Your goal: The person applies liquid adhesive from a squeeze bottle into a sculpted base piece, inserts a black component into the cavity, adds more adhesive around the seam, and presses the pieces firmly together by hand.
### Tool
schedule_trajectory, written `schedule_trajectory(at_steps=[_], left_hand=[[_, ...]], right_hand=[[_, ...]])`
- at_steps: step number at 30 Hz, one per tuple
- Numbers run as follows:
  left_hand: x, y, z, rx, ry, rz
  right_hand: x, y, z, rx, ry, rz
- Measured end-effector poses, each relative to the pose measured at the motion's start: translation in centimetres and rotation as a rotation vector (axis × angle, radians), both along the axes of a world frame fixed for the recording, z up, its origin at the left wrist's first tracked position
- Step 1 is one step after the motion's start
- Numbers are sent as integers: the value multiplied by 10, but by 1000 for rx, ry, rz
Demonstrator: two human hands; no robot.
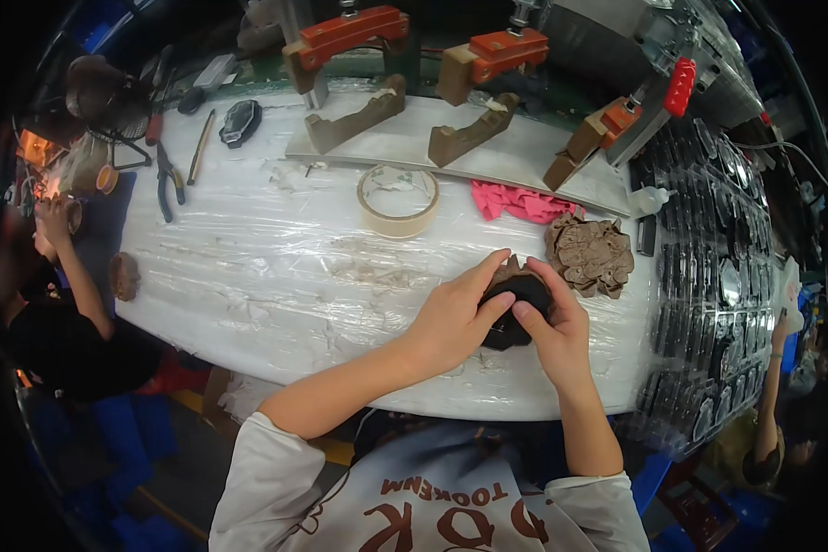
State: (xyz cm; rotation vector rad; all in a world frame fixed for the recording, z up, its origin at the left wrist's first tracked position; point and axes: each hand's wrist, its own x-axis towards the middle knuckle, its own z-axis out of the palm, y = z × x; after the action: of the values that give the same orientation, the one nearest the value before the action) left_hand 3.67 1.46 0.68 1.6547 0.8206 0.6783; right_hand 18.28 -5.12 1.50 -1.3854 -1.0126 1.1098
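Close to the table's front edge, my left hand point(460, 313) and my right hand point(561, 329) are closed around a black angular piece point(506, 333). Both thumbs press on its top, and the fingers wrap the far side. Some brown clay-like material point(513, 269) shows between my fingers at the far edge of the piece; how it is joined is hidden. Just beyond my right hand lies a crumpled brown clay-like lump point(591, 256). A pink cloth point(523, 201) is bunched behind it. Up and to the left of my hands rests a roll of masking tape point(397, 204).
Clamps with orange arms point(359, 35) stand along the back above a metal strip point(377, 158). Clear plastic trays point(708, 304) of dark parts are stacked at right. Pliers point(167, 182) and another black piece point(240, 122) lie at left. Another person's arm point(81, 267) is at far left.
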Motion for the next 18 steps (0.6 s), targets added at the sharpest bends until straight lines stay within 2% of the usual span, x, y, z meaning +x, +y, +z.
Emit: schedule_trajectory(at_steps=[2,4,5,7,11,14,15,17,18], left_hand=[[2,-1,-3,20,16,33],[6,-6,-6,280,-20,115],[5,-6,-6,282,-20,122],[6,-7,-6,349,-41,166],[7,-9,2,323,17,117],[2,-1,3,-63,-142,53],[3,3,-1,-70,-134,50],[5,10,-13,-360,-308,-3],[6,13,-12,-405,-329,-12]], right_hand=[[-7,-3,-1,44,23,-103],[-17,-4,-6,60,-24,-149],[-19,-5,-8,77,-72,-209],[-15,-4,-10,60,-45,-186],[-5,-8,-11,90,75,-57],[-2,-8,-8,94,89,-7],[-2,-6,-8,108,80,10],[-5,-1,-9,89,95,-66],[-4,1,-10,83,118,-74]])
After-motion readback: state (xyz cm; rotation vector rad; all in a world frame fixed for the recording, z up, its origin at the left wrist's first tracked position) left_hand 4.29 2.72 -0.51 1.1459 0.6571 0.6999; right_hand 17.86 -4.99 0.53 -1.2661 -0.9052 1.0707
